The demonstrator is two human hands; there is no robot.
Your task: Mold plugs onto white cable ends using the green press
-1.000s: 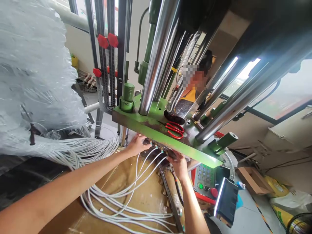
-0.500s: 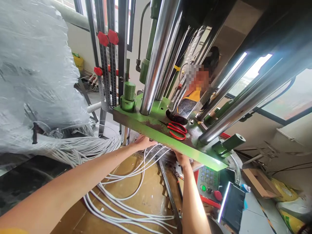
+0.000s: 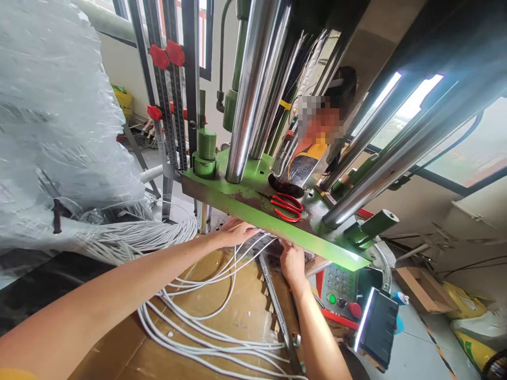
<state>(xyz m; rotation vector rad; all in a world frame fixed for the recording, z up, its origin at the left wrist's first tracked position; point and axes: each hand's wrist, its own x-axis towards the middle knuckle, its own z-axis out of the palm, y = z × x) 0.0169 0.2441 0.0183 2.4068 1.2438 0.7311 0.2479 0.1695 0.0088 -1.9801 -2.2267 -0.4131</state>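
Observation:
My left hand (image 3: 236,232) reaches under the front edge of a green machine plate (image 3: 237,206). Its fingers stretch to the right beside several thin white cables (image 3: 233,272) that run under the plate, the fingertips only partly showing. My right hand (image 3: 293,259) is at the plate's lower edge, right of the cables, fingers curled; what they hold, if anything, is hidden. On top of the plate lie red-handled scissors (image 3: 288,207), touched by neither hand. Below, the cables loop over a brown work surface (image 3: 214,295), beside a long dark metal strip (image 3: 279,311).
Steel columns (image 3: 247,100) rise from the plate. A control panel (image 3: 339,285) with green and red buttons and a lit lamp (image 3: 376,330) stand at right. Bundled white cables (image 3: 146,235) and plastic wrap (image 3: 59,116) fill the left. Behind the columns is another person (image 3: 309,158).
My right hand has drawn back and down from beneath the plate, so more of it shows with the fingers curled. My left hand stays near the cables. The view has shifted slightly.

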